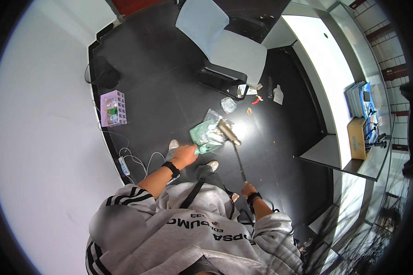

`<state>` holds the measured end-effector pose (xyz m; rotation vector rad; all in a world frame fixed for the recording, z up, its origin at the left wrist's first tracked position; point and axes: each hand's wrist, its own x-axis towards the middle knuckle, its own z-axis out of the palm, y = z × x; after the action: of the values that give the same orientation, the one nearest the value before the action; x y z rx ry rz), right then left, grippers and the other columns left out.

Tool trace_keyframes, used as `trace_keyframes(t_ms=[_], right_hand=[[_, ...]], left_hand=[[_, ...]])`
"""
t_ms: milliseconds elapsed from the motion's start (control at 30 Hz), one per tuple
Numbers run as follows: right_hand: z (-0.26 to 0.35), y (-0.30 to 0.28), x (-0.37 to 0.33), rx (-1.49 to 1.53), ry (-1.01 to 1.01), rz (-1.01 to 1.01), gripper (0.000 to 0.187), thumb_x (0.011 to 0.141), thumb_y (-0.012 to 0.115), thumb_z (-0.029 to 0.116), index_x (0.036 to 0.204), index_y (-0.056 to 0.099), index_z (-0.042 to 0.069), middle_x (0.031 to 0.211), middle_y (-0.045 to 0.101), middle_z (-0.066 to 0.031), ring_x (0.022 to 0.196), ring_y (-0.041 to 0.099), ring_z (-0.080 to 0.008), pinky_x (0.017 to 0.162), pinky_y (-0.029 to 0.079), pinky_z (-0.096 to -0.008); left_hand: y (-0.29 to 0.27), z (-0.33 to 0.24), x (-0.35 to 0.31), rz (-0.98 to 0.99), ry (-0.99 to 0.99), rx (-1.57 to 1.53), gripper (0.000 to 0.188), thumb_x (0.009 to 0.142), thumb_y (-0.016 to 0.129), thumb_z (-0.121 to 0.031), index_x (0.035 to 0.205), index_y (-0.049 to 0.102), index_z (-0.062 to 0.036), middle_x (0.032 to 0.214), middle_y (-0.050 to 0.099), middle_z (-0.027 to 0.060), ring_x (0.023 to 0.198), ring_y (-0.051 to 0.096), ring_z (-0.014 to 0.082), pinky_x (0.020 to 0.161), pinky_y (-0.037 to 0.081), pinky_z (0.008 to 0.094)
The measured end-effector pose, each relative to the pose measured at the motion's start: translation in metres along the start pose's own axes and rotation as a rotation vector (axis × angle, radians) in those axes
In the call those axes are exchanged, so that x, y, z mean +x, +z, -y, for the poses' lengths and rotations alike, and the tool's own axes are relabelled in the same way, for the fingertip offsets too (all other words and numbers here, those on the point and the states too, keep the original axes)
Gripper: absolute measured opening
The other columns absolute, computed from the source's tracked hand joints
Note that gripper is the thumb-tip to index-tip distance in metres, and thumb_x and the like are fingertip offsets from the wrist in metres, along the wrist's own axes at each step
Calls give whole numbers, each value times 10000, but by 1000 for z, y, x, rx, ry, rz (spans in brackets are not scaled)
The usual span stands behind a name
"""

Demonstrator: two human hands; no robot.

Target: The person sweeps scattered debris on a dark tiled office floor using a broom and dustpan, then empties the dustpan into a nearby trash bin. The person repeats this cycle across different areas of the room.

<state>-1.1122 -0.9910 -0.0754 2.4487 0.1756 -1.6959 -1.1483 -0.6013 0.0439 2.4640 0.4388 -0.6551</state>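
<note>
My left hand (185, 156) is closed round the handle of a pale green dustpan (196, 134), which is low over or on the dark floor; I cannot tell which. Crumpled clear plastic and other litter (212, 131) lie in the pan and partly hide it. In my right hand (248, 189) is the end of a thin broom handle. The tan head of the broom (229, 132) is at the right edge of the pan, against the litter. Where its bristles touch is hidden.
More litter lies ahead near a grey office chair (241, 52): a clear plastic container (228, 105), a red scrap (255, 101) and a white paper piece (278, 94). By the left wall are a pink basket (114, 108), a black bin (106, 73) and a power strip (124, 166). A white desk (323, 41) stands right.
</note>
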Motion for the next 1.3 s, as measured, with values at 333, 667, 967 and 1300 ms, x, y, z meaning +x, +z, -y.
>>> trace_keyframes(t_ms=[333, 667, 967, 1300], right_hand=[[53, 20, -76, -55, -312, -64, 336, 721, 564, 168, 1014, 638, 20, 980, 656, -198, 965, 625, -363, 812, 484, -464], [61, 13, -35, -288, -810, -202, 198, 721, 551, 137, 785, 655, -19, 809, 649, -222, 747, 650, -339, 638, 509, -420], [10, -63, -95, 801, -104, 17, 130, 700, 618, 94, 649, 558, -10, 493, 499, -71, 386, 470, -160, 356, 363, -303], [47, -133, 32, 803, -141, -187, 128, 740, 578, 112, 684, 527, 9, 501, 493, -60, 383, 469, -170, 333, 340, -319]], left_hand=[[1, 15, -1, 2, 83, 0, 230, 790, 587, -246, 914, 580, -52, 784, 644, 176, 778, 613, 384, 699, 480, 486], [2, 63, -14, 20, 36, 45, 270, 775, 628, -299, 931, 557, -90, 771, 641, 162, 750, 616, 388, 667, 478, 492], [-8, 69, -12, -85, 6, 20, 245, 777, 628, -294, 907, 557, -99, 767, 641, 169, 734, 615, 396, 649, 474, 504], [-29, 43, -1, -120, -154, -58, 227, 793, 598, -273, 910, 567, -81, 783, 642, 177, 742, 617, 400, 661, 485, 501]])
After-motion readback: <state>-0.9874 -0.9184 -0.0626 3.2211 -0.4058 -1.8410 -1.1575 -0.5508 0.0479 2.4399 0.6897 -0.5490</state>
